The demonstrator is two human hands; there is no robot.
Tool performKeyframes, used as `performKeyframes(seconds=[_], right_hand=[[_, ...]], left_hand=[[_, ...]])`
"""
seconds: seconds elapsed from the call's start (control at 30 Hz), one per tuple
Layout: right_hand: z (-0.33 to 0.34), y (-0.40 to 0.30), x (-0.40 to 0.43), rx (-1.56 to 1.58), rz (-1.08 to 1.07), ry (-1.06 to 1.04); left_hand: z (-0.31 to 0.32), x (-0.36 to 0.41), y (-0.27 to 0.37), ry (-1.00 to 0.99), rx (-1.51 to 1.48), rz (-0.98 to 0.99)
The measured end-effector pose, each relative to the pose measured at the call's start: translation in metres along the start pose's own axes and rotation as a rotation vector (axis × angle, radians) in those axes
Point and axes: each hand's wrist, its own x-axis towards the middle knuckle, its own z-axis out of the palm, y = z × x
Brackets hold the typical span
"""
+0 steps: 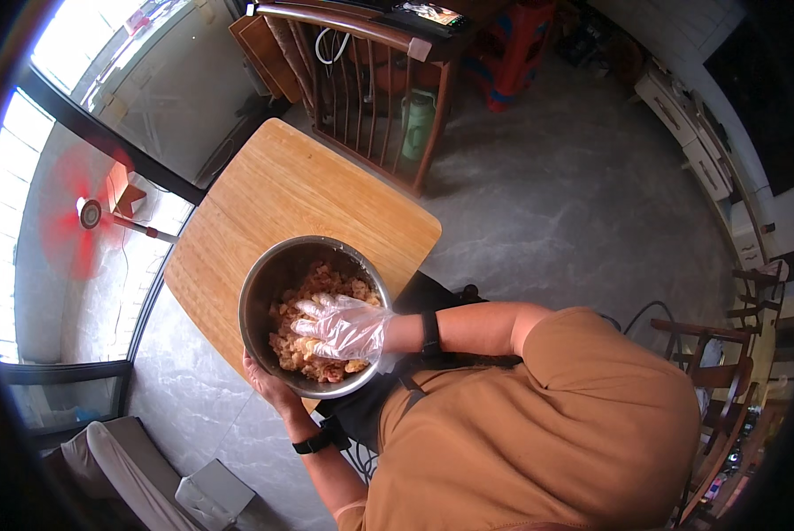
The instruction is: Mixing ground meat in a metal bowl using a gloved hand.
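A deep stainless steel bowl [253, 362] stands at the near edge of a wooden table [290, 179]. Inside it is a pinkish, chunky mixture [287, 345] that looks like minced raw meat, with yellowish bits. My right hand [344, 326], in a clear plastic glove, rests in the mixture with its fingers apart, some fingertips partly hidden in it. My bare left hand [269, 385] grips the bowl's outer side at the lower left; the thumb side lies near the rim. Both wrists carry black bands.
A red-bladed fan [89, 214] spins left of the table. Beyond the table stand a wooden chair-like frame [377, 99], a green jug [419, 125] and red plastic stools [513, 53]. A lit phone [430, 13] lies at the top. Grey floor [536, 219] extends to the right.
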Motion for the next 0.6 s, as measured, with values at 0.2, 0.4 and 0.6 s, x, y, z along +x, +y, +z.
performKeyframes(seconds=[0.2, 0.4, 0.6], right_hand=[[0.0013, -0.0001, 0.0001, 0.004, -0.001, -0.001], [0.0024, 0.0002, 0.0005, 0.022, -0.007, 0.038], [0.0012, -0.0005, -0.0002, 0.031, -0.004, 0.040]], left_hand=[[0.0018, -0.0008, 0.0005, 0.014, -0.032, -0.013], [0.0015, -0.0006, 0.0006, 0.008, -0.007, 0.009], [0.0017, -0.0008, 0.0008, 0.013, -0.012, 0.012]])
